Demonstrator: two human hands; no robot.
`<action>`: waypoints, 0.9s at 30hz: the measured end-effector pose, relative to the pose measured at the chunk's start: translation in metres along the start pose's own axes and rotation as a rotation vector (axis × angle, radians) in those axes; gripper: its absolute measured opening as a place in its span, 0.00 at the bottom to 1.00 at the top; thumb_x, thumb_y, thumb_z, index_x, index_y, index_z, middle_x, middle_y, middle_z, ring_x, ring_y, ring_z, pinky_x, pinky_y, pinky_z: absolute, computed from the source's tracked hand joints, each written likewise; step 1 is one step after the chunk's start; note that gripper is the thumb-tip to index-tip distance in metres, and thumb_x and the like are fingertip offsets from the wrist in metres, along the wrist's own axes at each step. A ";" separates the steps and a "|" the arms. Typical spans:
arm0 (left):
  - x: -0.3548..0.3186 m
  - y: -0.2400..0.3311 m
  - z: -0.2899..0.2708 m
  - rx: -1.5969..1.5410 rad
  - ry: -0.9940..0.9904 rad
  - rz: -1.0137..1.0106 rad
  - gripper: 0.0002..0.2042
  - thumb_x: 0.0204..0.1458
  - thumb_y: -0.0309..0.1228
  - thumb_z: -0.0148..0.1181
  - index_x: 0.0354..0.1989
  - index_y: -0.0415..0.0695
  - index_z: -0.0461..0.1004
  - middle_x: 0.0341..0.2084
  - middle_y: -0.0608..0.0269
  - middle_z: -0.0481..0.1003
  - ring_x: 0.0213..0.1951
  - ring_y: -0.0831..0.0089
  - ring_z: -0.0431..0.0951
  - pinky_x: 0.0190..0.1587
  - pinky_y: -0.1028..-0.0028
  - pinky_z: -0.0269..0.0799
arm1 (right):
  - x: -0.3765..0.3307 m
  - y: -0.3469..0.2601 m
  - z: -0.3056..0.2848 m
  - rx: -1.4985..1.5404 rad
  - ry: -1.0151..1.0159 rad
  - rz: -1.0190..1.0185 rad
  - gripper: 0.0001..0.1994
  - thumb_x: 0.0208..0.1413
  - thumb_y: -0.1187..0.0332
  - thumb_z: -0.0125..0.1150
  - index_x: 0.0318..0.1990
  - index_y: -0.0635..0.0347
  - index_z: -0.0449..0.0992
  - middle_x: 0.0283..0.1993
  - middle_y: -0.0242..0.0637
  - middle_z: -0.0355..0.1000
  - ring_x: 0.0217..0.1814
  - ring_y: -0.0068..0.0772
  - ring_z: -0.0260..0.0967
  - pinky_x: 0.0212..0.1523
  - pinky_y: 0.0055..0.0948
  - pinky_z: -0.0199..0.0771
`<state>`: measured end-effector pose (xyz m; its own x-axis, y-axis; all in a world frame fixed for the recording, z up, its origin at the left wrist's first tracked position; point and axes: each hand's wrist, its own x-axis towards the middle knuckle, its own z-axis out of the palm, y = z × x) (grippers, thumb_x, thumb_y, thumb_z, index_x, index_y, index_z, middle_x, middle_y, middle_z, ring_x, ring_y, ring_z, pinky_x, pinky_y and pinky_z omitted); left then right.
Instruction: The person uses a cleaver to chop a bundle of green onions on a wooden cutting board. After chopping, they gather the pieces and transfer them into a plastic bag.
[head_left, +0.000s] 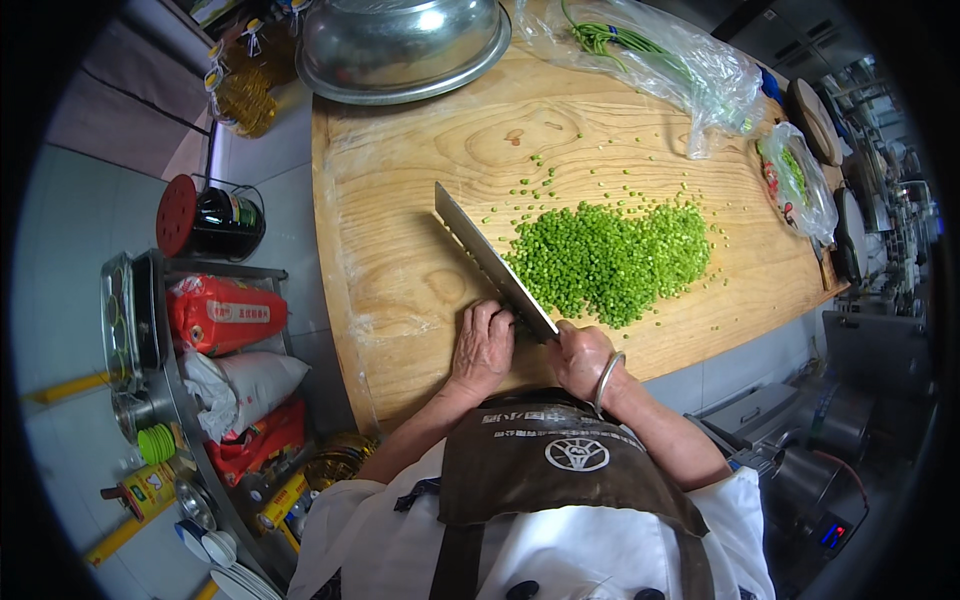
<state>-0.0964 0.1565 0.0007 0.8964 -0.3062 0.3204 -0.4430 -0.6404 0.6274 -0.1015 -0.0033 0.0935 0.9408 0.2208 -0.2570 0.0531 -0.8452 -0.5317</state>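
A big wooden cutting board [420, 210] fills the middle of the view. On it lies a heap of finely chopped green stems [610, 255], with loose bits scattered around. My right hand [583, 357] grips the handle of a broad cleaver [490, 262], whose blade runs up and to the left along the heap's near edge. My left hand [483, 345] lies flat on the board just left of the blade, fingers pressing down on something green that is mostly hidden under them. A metal bangle [606, 378] circles my right wrist.
A large steel bowl [400, 45] sits upside down at the board's far end. Plastic bags of green stems [660, 50] and vegetables [800, 185] lie at the far right. A rack with sacks [225, 315] and a dark jug [215, 220] stand on the left.
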 end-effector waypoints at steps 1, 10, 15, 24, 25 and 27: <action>0.000 -0.001 0.000 0.002 0.003 0.010 0.13 0.42 0.21 0.52 0.39 0.38 0.63 0.39 0.48 0.61 0.42 0.50 0.63 0.45 0.59 0.62 | -0.001 0.000 -0.004 0.007 -0.026 0.002 0.06 0.46 0.71 0.52 0.26 0.66 0.67 0.17 0.52 0.68 0.19 0.55 0.67 0.24 0.46 0.69; -0.003 -0.002 0.007 0.059 -0.045 -0.022 0.12 0.43 0.23 0.51 0.38 0.37 0.65 0.38 0.48 0.62 0.42 0.52 0.63 0.46 0.61 0.62 | -0.032 -0.015 -0.023 -0.097 -0.080 0.000 0.06 0.48 0.72 0.52 0.26 0.65 0.64 0.13 0.50 0.65 0.15 0.54 0.65 0.19 0.45 0.66; -0.002 0.002 0.003 0.081 -0.076 -0.040 0.12 0.42 0.23 0.50 0.37 0.35 0.65 0.38 0.47 0.63 0.40 0.53 0.63 0.44 0.62 0.63 | -0.029 -0.017 -0.021 -0.071 -0.129 0.027 0.06 0.48 0.72 0.52 0.27 0.65 0.65 0.15 0.52 0.66 0.18 0.55 0.66 0.21 0.46 0.67; -0.006 0.002 0.003 0.132 -0.200 -0.095 0.05 0.43 0.23 0.47 0.29 0.37 0.63 0.34 0.47 0.62 0.38 0.52 0.63 0.42 0.61 0.63 | 0.001 -0.016 0.003 -0.038 -0.141 0.120 0.07 0.50 0.70 0.50 0.27 0.67 0.68 0.18 0.55 0.68 0.23 0.58 0.67 0.27 0.48 0.68; -0.005 0.001 0.002 0.109 -0.164 -0.084 0.05 0.43 0.23 0.47 0.29 0.37 0.64 0.34 0.47 0.62 0.38 0.52 0.63 0.42 0.61 0.63 | 0.002 -0.015 0.003 -0.037 -0.136 0.115 0.08 0.50 0.70 0.50 0.27 0.67 0.68 0.18 0.55 0.68 0.23 0.58 0.67 0.27 0.48 0.68; -0.004 0.000 0.000 0.062 -0.093 -0.061 0.06 0.43 0.23 0.48 0.31 0.37 0.64 0.35 0.47 0.62 0.38 0.51 0.63 0.42 0.60 0.62 | 0.004 -0.014 0.002 -0.037 -0.129 0.105 0.08 0.50 0.70 0.50 0.27 0.67 0.68 0.19 0.56 0.68 0.24 0.58 0.67 0.28 0.48 0.68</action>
<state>-0.0997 0.1574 -0.0006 0.9204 -0.3273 0.2138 -0.3883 -0.7015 0.5976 -0.0990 0.0100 0.0982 0.8914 0.1887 -0.4120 -0.0289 -0.8836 -0.4673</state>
